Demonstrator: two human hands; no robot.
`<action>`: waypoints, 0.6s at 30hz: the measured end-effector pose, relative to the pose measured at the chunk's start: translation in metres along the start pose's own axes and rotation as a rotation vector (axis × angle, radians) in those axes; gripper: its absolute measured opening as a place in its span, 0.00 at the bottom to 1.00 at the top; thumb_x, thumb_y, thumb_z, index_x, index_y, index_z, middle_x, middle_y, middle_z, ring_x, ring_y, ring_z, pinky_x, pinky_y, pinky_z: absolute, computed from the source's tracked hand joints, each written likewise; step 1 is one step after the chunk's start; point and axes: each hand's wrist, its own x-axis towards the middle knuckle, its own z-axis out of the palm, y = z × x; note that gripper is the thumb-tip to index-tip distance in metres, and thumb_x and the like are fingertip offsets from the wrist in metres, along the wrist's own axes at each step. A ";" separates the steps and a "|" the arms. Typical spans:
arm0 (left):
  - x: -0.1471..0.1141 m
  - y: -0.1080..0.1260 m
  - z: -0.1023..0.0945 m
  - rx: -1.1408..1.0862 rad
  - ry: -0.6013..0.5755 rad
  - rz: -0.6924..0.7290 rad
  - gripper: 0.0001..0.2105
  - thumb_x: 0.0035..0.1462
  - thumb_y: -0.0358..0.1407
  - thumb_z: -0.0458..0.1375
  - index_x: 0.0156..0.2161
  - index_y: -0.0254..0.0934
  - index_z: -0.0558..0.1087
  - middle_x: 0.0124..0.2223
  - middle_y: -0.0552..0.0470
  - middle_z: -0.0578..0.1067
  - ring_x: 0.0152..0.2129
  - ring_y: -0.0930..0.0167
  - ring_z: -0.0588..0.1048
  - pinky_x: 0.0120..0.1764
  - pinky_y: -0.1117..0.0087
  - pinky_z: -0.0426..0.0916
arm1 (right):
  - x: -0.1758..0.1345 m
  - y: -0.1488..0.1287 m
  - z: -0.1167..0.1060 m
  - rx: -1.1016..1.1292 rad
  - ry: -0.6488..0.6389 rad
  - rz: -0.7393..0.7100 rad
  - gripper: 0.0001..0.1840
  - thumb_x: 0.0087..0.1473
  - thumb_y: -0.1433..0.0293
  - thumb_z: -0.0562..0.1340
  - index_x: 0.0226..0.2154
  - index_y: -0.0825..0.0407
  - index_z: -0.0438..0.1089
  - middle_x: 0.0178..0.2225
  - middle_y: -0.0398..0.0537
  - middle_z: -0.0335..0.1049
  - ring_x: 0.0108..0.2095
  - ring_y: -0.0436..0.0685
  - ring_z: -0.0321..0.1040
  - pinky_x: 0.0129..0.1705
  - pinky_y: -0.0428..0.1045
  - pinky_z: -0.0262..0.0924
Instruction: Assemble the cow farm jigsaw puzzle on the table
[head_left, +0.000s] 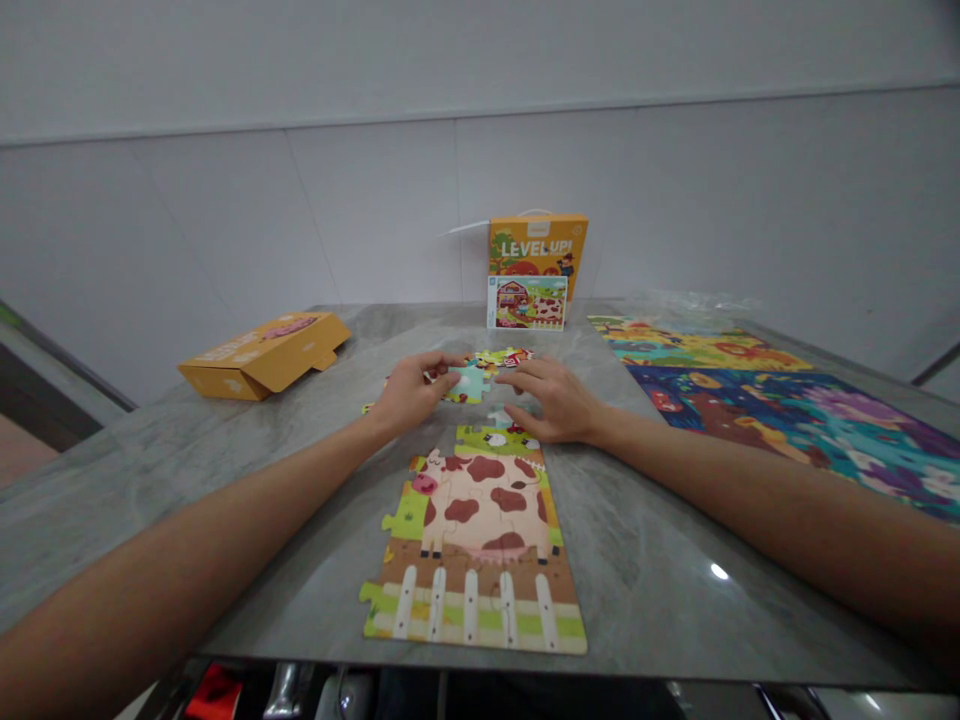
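Two hands, left hand (409, 392) pinching puzzle piece (466, 383), right hand (553, 398) flat, fingers spread

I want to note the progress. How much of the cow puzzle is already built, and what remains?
Done: the joined lower part of the cardboard cow jigsaw puzzle, with cow and white fence. In hand: the left hand pinches a pale blue puzzle piece; the right hand rests beside it. Left: the loose colourful pieces beyond and the unbuilt top.
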 end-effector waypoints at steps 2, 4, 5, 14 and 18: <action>0.004 -0.005 -0.003 0.057 0.019 -0.027 0.12 0.55 0.34 0.58 0.44 0.38 0.79 0.28 0.54 0.73 0.27 0.71 0.70 0.32 0.72 0.64 | -0.002 0.005 0.000 0.115 -0.118 0.052 0.19 0.56 0.63 0.62 0.47 0.57 0.72 0.34 0.51 0.71 0.35 0.58 0.67 0.40 0.53 0.61; 0.006 -0.008 -0.005 0.081 0.016 -0.046 0.12 0.54 0.35 0.58 0.43 0.38 0.80 0.28 0.54 0.73 0.27 0.71 0.70 0.32 0.72 0.64 | -0.003 0.009 0.000 0.209 -0.228 0.058 0.18 0.57 0.61 0.62 0.44 0.56 0.74 0.34 0.52 0.71 0.35 0.58 0.68 0.39 0.52 0.61; 0.007 -0.009 -0.006 0.087 0.012 -0.054 0.13 0.54 0.35 0.58 0.43 0.38 0.80 0.28 0.54 0.73 0.27 0.71 0.70 0.32 0.71 0.64 | -0.003 0.011 0.000 0.247 -0.267 0.055 0.18 0.58 0.60 0.62 0.43 0.56 0.75 0.36 0.53 0.71 0.36 0.58 0.68 0.40 0.52 0.61; 0.004 -0.002 -0.005 0.123 -0.036 -0.078 0.11 0.52 0.36 0.61 0.40 0.38 0.80 0.31 0.54 0.78 0.27 0.70 0.71 0.32 0.71 0.64 | 0.001 0.020 0.003 0.406 -0.383 0.102 0.21 0.60 0.59 0.62 0.50 0.55 0.75 0.41 0.55 0.70 0.42 0.60 0.67 0.47 0.56 0.62; 0.004 -0.004 -0.004 0.120 -0.059 -0.071 0.11 0.52 0.38 0.61 0.39 0.37 0.80 0.31 0.53 0.79 0.27 0.70 0.72 0.32 0.71 0.64 | 0.001 0.022 0.004 0.432 -0.397 0.105 0.21 0.60 0.59 0.62 0.51 0.53 0.75 0.42 0.54 0.70 0.42 0.59 0.67 0.48 0.56 0.61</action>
